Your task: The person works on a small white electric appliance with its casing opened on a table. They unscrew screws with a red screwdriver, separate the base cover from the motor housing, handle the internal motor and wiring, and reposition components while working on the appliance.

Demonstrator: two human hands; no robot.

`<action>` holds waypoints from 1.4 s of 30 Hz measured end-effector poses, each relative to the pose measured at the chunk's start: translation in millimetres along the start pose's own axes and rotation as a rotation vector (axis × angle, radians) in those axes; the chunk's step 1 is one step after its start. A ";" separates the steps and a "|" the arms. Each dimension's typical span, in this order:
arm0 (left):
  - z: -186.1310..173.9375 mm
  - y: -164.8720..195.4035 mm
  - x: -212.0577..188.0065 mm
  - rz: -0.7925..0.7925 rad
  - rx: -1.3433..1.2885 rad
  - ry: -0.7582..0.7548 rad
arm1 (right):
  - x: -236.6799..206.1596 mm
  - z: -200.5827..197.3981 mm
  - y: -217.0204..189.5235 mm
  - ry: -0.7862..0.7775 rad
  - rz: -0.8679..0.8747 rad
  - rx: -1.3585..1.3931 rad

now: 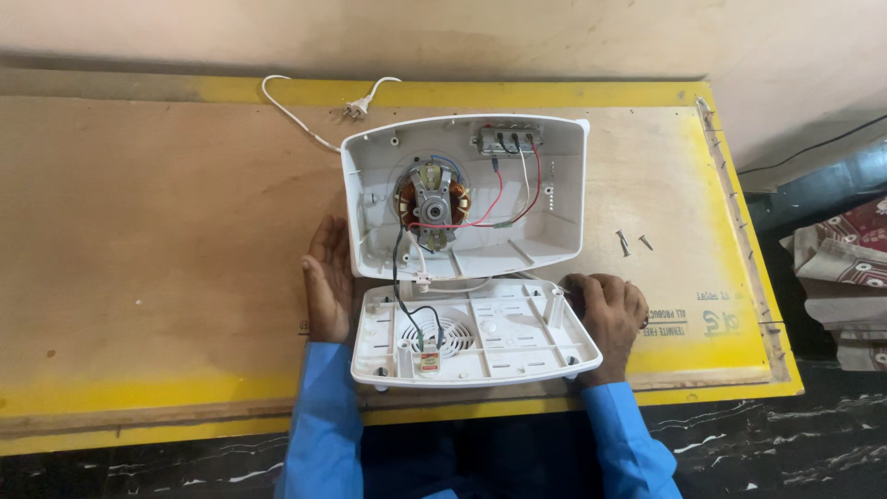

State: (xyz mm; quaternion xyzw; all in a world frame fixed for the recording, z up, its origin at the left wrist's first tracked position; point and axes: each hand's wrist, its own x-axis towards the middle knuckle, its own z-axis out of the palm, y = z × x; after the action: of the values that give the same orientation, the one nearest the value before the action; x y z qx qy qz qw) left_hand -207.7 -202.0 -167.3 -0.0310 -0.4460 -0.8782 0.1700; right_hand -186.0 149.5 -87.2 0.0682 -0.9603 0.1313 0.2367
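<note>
While the white base cover point(476, 337) is lain nearest on the bench point(157, 240), its 9 o'clock edge is flanked by the flat, open left hand point(328, 282); its 3 o'clock corner is gripped by the right hand point(610, 310). Beyond, at 12 o'clock, the open housing point(554, 199) with motor point(431, 205) is seen, screws point(633, 242) at 3 o'clock.

Head view, steeply down, near workbench point(139, 231)

opened white appliance housing point(467, 199), hands either side
</note>
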 end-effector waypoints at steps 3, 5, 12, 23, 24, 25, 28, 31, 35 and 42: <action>-12.9 -4.9 -20.4 -0.028 -0.051 0.047 | -2.8 -1.9 0.7 -0.007 0.005 0.016; -9.3 -4.4 -35.9 -0.034 -0.067 0.068 | -3.4 -2.2 3.0 -0.003 0.009 0.021; 49.4 9.0 -77.3 -0.027 -0.043 0.109 | 0.2 3.7 7.0 0.014 0.002 -0.014; 57.6 14.8 -81.7 -0.039 0.125 0.191 | -3.0 18.9 11.1 0.009 0.020 -0.028; 56.2 15.5 -82.0 -0.050 0.094 0.187 | -4.0 19.8 11.6 0.013 0.018 -0.030; 55.4 15.8 -82.2 -0.060 0.062 0.182 | -4.7 21.0 12.2 0.019 0.016 -0.032; 54.7 18.6 -86.3 -0.083 0.104 0.192 | -7.4 23.1 14.6 0.012 0.019 -0.022; 52.1 21.3 -89.1 -0.032 0.280 0.229 | -8.3 26.1 17.4 0.013 0.033 -0.023; 38.4 24.0 -82.6 0.003 0.305 0.282 | -11.4 27.9 19.6 0.066 0.056 0.022; 11.3 24.1 -41.5 0.120 0.479 0.281 | -13.9 27.8 14.4 0.077 0.073 0.020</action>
State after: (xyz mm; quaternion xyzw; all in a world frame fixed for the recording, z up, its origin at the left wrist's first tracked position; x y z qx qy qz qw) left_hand -162.0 -195.0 -150.5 0.1059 -0.6104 -0.7316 0.2846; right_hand -188.7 156.4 -120.6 0.0306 -0.9509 0.1521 0.2678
